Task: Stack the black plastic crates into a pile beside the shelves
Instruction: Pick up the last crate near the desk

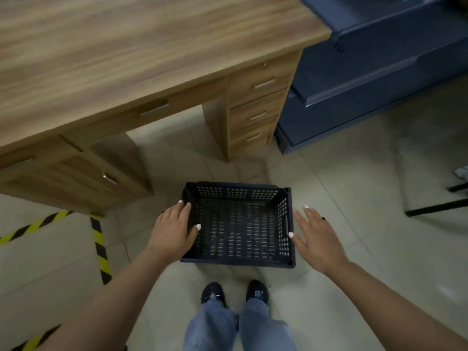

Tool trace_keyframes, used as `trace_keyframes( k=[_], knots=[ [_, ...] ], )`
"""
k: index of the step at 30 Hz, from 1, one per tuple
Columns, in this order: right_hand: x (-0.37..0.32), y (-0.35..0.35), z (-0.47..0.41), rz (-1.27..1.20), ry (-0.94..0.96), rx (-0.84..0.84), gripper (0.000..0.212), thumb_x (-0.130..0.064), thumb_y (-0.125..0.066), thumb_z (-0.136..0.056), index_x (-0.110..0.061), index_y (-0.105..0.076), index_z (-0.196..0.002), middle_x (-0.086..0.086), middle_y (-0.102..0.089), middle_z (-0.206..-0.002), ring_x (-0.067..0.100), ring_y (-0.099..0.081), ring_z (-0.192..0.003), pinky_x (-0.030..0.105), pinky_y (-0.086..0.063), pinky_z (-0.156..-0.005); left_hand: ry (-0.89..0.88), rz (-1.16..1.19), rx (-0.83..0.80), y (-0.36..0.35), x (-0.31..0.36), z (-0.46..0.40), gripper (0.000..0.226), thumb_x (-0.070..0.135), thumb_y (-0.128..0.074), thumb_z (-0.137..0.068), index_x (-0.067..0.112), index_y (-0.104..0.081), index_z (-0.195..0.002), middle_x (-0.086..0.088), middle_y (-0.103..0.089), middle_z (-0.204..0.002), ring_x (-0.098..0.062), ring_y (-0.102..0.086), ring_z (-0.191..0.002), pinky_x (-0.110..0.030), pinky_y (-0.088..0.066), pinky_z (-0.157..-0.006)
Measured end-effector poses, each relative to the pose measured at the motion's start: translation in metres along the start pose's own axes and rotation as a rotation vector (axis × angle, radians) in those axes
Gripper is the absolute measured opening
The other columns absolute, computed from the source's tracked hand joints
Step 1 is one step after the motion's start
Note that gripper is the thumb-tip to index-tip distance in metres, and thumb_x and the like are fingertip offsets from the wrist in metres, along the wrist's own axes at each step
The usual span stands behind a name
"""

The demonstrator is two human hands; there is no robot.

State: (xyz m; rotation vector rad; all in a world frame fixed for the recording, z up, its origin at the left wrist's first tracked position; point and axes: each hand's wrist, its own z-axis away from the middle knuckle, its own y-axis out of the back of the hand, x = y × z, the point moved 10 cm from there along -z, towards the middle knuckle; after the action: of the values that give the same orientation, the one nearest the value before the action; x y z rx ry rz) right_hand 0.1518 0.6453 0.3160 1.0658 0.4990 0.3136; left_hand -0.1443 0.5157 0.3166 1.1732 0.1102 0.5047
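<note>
progress: early, no pile or shelves in view | black crate empty on floor by the person's feet, in front of wooden desk | left hand fingers spread over left rim, thumb inside | right hand flat-open just beside right wall, gripping nothing | left: lift, carry, stack

One black plastic crate, rectangular, with perforated lattice walls and base, a slot handle in its right wall and nothing inside, sits upright and open-topped on the pale tiled floor in front of a wooden desk.
</note>
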Motion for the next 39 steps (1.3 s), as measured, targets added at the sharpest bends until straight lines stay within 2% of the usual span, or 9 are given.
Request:
trace_keyframes(
  k=[3, 8, 12, 17, 22, 26, 29, 32, 39],
  knots=[
    [0.025, -0.071, -0.040, -0.016, -0.064, -0.055, 0.070, -0.054, -0.020, -0.092, -0.018, -0.015, -0.151, 0.013, -0.013, -0.159, 0.027, -0.010, -0.147, 0.038, -0.012, -0.117, 0.043, 0.006, -0.065, -0.068, -0.023, -0.041, 0.068, 0.050, -0.037, -0.096, 0.012, -0.021, -0.151, -0.011, -0.023, -0.157, -0.027, -0.021, -0.144, -0.039, -0.021, -0.117],
    [0.068, -0.185, -0.105, 0.001, -0.109, -0.079, 0.072, -0.054, -0.022, -0.089, -0.013, -0.029, -0.148, 0.019, -0.030, -0.152, 0.035, -0.026, -0.140, 0.046, -0.028, -0.111, 0.113, 0.007, -0.126, -0.176, -0.067, -0.104, 0.068, 0.050, -0.036, -0.096, 0.013, -0.018, -0.151, -0.010, -0.018, -0.159, -0.028, -0.018, -0.145, -0.041, -0.019, -0.117],
    [0.115, -0.253, -0.137, 0.013, -0.259, -0.094, 0.063, -0.044, -0.038, -0.097, -0.021, -0.015, -0.152, 0.018, -0.004, -0.159, 0.034, -0.004, -0.146, 0.043, -0.012, -0.118, 0.146, -0.027, -0.177, -0.247, -0.098, -0.140, 0.070, 0.050, -0.034, -0.097, 0.013, -0.015, -0.152, -0.011, -0.013, -0.160, -0.030, -0.014, -0.146, -0.043, -0.018, -0.118],
    [0.140, -0.297, -0.161, -0.021, -0.286, -0.075, 0.066, -0.042, -0.042, -0.096, -0.021, -0.013, -0.152, 0.017, 0.005, -0.159, 0.032, 0.000, -0.147, 0.042, -0.013, -0.119, 0.218, -0.097, -0.182, -0.301, -0.126, -0.169, 0.071, 0.052, -0.035, -0.096, 0.013, -0.015, -0.152, -0.014, -0.008, -0.160, -0.037, -0.009, -0.145, -0.047, -0.016, -0.116],
    [0.142, -0.312, -0.172, -0.050, -0.278, -0.083, 0.065, -0.043, -0.041, -0.096, -0.025, -0.013, -0.152, 0.014, 0.011, -0.159, 0.031, 0.002, -0.147, 0.042, -0.014, -0.117, 0.296, -0.066, -0.167, -0.318, -0.138, -0.178, 0.069, 0.053, -0.033, -0.096, 0.019, -0.011, -0.152, -0.012, 0.012, -0.160, -0.040, 0.002, -0.145, -0.055, -0.009, -0.115],
    [0.145, -0.310, -0.179, -0.060, -0.340, -0.099, 0.072, -0.047, -0.048, -0.092, -0.030, -0.010, -0.151, 0.013, 0.019, -0.157, 0.040, -0.030, -0.135, 0.045, -0.036, -0.107, 0.334, 0.073, -0.177, -0.323, -0.139, -0.185, 0.073, 0.054, -0.039, -0.094, 0.021, -0.011, -0.153, -0.012, 0.021, -0.158, -0.045, -0.012, -0.140, -0.050, -0.021, -0.112],
    [0.150, -0.309, -0.183, -0.107, -0.397, -0.137, 0.078, -0.049, -0.055, -0.088, -0.031, -0.012, -0.150, 0.019, 0.001, -0.155, 0.042, -0.030, -0.131, 0.047, -0.035, -0.107, 0.406, 0.117, -0.189, -0.321, -0.147, -0.189, 0.075, 0.061, -0.036, -0.091, 0.026, -0.011, -0.153, -0.011, 0.021, -0.158, -0.047, -0.016, -0.138, -0.049, -0.021, -0.112],
    [0.149, -0.295, -0.180, -0.135, -0.382, -0.093, 0.078, -0.047, -0.058, -0.086, -0.029, -0.018, -0.150, 0.020, -0.018, -0.147, 0.039, -0.030, -0.128, 0.046, -0.036, -0.105, 0.392, 0.103, -0.198, -0.316, -0.142, -0.182, 0.077, 0.066, -0.035, -0.089, 0.029, -0.012, -0.152, -0.011, 0.019, -0.159, -0.049, -0.017, -0.137, -0.051, -0.023, -0.111],
    [0.129, -0.206, -0.136, -0.184, -0.361, -0.024, 0.075, -0.047, -0.060, -0.084, -0.028, -0.026, -0.148, 0.020, -0.030, -0.140, 0.036, -0.034, -0.125, 0.043, -0.036, -0.104, 0.360, 0.044, -0.217, -0.256, -0.122, -0.131, 0.081, 0.073, -0.028, -0.085, 0.029, -0.016, -0.152, -0.009, 0.010, -0.161, -0.050, -0.023, -0.135, -0.049, -0.025, -0.110]
  ],
)
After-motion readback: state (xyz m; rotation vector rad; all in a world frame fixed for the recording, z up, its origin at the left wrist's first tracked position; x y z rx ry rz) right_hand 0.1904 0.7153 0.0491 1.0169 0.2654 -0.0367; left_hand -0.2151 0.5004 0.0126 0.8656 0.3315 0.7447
